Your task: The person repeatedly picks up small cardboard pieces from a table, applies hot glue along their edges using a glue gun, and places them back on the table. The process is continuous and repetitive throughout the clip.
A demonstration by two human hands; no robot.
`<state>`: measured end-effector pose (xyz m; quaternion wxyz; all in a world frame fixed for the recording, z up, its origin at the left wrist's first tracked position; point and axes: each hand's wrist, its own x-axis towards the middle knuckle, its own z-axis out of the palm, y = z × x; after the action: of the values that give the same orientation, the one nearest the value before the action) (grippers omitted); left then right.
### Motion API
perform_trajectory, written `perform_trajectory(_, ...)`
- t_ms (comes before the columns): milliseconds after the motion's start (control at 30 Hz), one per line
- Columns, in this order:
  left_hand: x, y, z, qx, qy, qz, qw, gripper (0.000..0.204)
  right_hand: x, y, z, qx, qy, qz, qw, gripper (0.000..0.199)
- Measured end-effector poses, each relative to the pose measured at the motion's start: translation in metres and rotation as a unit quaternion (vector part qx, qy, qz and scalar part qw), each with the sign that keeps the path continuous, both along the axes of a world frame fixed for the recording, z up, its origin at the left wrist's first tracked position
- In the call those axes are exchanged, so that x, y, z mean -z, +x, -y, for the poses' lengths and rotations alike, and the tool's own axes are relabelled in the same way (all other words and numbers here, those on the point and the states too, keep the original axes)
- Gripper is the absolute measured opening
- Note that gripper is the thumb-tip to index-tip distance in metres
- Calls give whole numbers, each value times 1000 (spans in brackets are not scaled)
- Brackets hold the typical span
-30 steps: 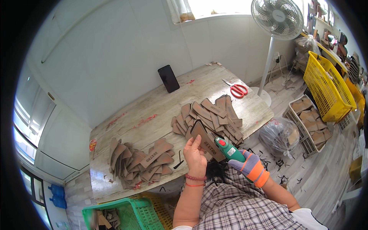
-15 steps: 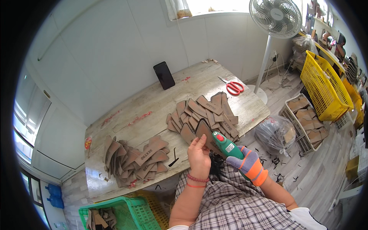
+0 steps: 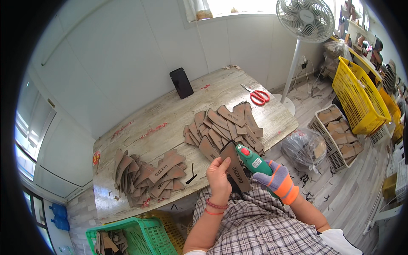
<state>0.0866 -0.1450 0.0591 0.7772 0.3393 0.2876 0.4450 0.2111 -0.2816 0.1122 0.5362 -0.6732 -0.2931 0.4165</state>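
Observation:
My left hand (image 3: 219,178) holds a long brown shoe-shaped cardboard piece (image 3: 236,168) upright in front of my chest. My right hand (image 3: 278,182), in a purple and orange glove, grips a green handheld power tool (image 3: 253,160) whose tip touches the upper edge of that piece. Just beyond lies a fanned pile of the same brown pieces (image 3: 225,125) on the wooden table (image 3: 170,114). A second pile (image 3: 146,176) lies at the table's left end.
Red-handled scissors (image 3: 257,97) and a black phone (image 3: 181,83) leaning on the wall sit at the table's far side. A green basket (image 3: 127,238) is at lower left. A standing fan (image 3: 304,21), yellow basket (image 3: 359,95), grey crate (image 3: 335,136) and plastic bag (image 3: 304,146) stand right.
The view has shifted slightly; both hands stay close together with the piece and tool, the tool's tip moving a little along the piece's edge.

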Motion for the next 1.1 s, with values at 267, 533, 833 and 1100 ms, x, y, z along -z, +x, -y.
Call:
perform_trajectory(267,-9,-18,-12,-4,92,-39,995,8,7,3,6,-36,-1,34,999,55)
perform_trajectory(533,-26,-39,-23,12,184,-84,979,12,0,3,10,-62,8,49,997,54)
perform_trajectory(833,-48,-62,-36,42,266,-162,949,8,-10,3,14,-101,-6,43,994,53)
perform_trajectory(1100,-68,-75,-51,88,372,-235,894,11,-22,6,17,-132,-3,98,986,56)
